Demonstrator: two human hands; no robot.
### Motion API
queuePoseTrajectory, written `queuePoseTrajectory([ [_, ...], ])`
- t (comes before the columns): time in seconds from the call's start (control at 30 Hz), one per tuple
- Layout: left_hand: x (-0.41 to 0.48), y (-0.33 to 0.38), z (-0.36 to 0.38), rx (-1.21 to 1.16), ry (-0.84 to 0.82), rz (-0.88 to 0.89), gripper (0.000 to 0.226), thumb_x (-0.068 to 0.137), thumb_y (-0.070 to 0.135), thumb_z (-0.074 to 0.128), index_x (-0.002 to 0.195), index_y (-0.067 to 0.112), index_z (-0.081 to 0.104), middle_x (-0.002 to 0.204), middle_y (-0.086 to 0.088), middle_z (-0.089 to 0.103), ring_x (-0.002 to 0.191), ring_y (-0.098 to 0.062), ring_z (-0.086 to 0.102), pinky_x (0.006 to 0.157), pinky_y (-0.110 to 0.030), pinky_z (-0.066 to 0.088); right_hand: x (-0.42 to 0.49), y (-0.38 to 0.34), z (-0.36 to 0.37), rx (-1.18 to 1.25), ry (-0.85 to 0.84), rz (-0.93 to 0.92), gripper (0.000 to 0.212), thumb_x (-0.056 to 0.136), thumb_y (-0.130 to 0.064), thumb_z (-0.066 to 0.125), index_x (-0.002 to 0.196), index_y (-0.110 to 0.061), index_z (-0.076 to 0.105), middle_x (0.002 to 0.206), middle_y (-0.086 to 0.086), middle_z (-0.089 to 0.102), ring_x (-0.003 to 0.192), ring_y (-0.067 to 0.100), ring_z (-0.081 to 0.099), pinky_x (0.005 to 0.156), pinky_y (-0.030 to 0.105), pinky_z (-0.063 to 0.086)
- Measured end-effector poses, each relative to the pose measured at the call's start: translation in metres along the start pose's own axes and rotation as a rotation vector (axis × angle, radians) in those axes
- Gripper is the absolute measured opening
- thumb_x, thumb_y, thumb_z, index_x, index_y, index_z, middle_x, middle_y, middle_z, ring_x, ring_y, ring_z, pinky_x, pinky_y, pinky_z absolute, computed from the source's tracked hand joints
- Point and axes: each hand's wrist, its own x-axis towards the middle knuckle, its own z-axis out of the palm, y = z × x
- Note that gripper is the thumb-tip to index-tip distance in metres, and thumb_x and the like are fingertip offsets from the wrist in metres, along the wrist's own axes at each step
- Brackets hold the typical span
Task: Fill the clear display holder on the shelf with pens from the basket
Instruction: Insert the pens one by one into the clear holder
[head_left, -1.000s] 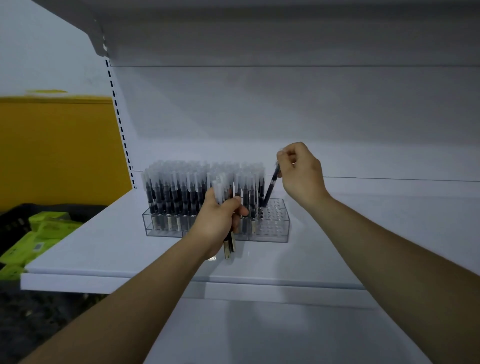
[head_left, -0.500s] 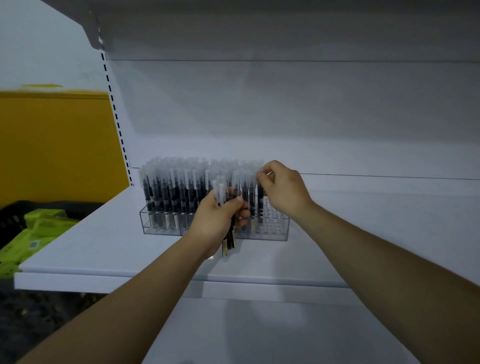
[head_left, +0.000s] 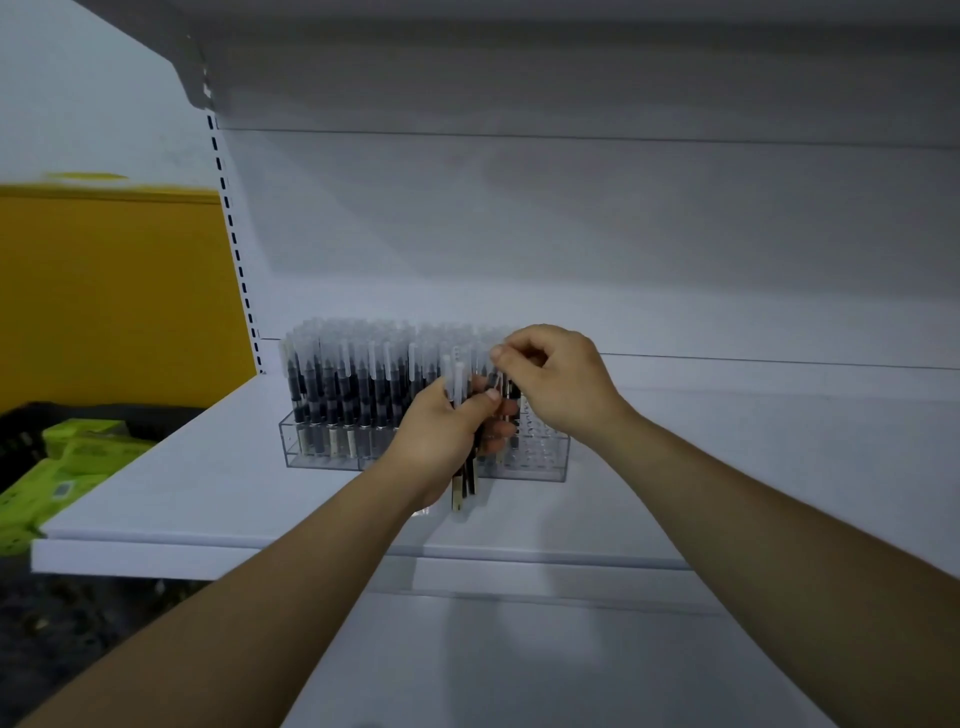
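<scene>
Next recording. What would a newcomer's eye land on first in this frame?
The clear display holder on the white shelf, packed with upright capped pens except for empty holes at its right end. Right in front, the left hand grips a bundle of pens, while the right hand pinches a single pen near its top.

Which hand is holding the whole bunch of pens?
The left hand grips the bunch of pens in front of the clear holder; the right hand only pinches a single pen.
</scene>
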Motion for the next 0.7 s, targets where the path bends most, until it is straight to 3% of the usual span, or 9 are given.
queuePoseTrajectory([
  [0.1, -0.001, 0.0, -0.001, -0.04, 0.054, 0.006, 0.014, 0.1, 0.013, 0.048, 0.098, 0.004, 0.058, 0.095, -0.011, 0.07, 0.085, -0.022, 0.068, 0.078, -0.042, 0.055, 0.0, -0.002, 0.0, 0.023, 0.049, 0.029, 0.013, 0.094, -0.025, 0.056, 0.084, -0.02, 0.063, 0.075, -0.008, 0.063, 0.067, 0.004, 0.059, 0.06, 0.012, 0.046],
  [0.17, 0.001, -0.002, -0.005, -0.037, 0.148, -0.001, 0.013, 0.1, 0.017, 0.048, 0.097, 0.009, 0.058, 0.099, -0.007, 0.071, 0.094, -0.021, 0.069, 0.083, -0.044, 0.056, 0.004, -0.004, -0.004, 0.109, 0.135, 0.058, 0.014, 0.096, -0.022, 0.05, 0.087, -0.019, 0.061, 0.082, 0.001, 0.066, 0.076, 0.019, 0.066, 0.07, 0.03, 0.056],
  [0.23, 0.001, -0.003, -0.01, -0.042, 0.206, -0.018, 0.011, 0.101, 0.017, 0.047, 0.095, 0.011, 0.054, 0.09, -0.008, 0.069, 0.086, -0.022, 0.069, 0.075, -0.04, 0.058, 0.011, -0.005, -0.013, 0.187, 0.224, 0.082, 0.015, 0.098, -0.022, 0.047, 0.088, -0.021, 0.058, 0.085, 0.003, 0.066, 0.079, 0.026, 0.067, 0.076, 0.043, 0.057],
  [0.3, -0.001, -0.002, -0.015, -0.02, 0.205, -0.028, 0.014, 0.101, 0.016, 0.046, 0.088, 0.012, 0.049, 0.071, -0.008, 0.059, 0.063, -0.021, 0.06, 0.057, -0.032, 0.054, 0.017, -0.001, -0.021, 0.151, 0.264, 0.074, 0.015, 0.1, -0.024, 0.044, 0.091, -0.02, 0.056, 0.082, -0.001, 0.065, 0.08, 0.028, 0.066, 0.078, 0.043, 0.056],
  [0.37, -0.001, -0.004, -0.017, 0.064, 0.178, -0.026, 0.018, 0.101, 0.018, 0.048, 0.084, 0.014, 0.044, 0.062, -0.006, 0.044, 0.052, -0.018, 0.041, 0.047, -0.028, 0.042, 0.018, 0.005, -0.022, 0.099, 0.257, 0.066, 0.014, 0.1, -0.025, 0.044, 0.094, -0.02, 0.055, 0.081, -0.003, 0.063, 0.081, 0.029, 0.065, 0.077, 0.042, 0.055],
  [0.57, 0.004, -0.007, -0.015, 0.111, 0.119, -0.035, 0.027, 0.095, 0.022, 0.059, 0.078, 0.014, 0.04, 0.053, 0.0, 0.031, 0.046, -0.016, 0.028, 0.049, -0.031, 0.031, 0.019, 0.017, -0.017, 0.023, 0.228, 0.058, 0.014, 0.1, -0.026, 0.044, 0.094, -0.021, 0.055, 0.081, -0.001, 0.064, 0.079, 0.029, 0.067, 0.075, 0.039, 0.053],
  [0.7, 0.005, -0.009, -0.017, 0.089, 0.091, -0.08, 0.026, 0.092, 0.01, 0.059, 0.077, 0.016, 0.038, 0.056, 0.001, 0.032, 0.048, -0.015, 0.029, 0.05, -0.031, 0.031, 0.019, 0.019, -0.013, -0.023, 0.188, 0.031, 0.015, 0.1, -0.027, 0.045, 0.092, -0.02, 0.056, 0.082, 0.004, 0.066, 0.077, 0.028, 0.066, 0.074, 0.042, 0.054],
])
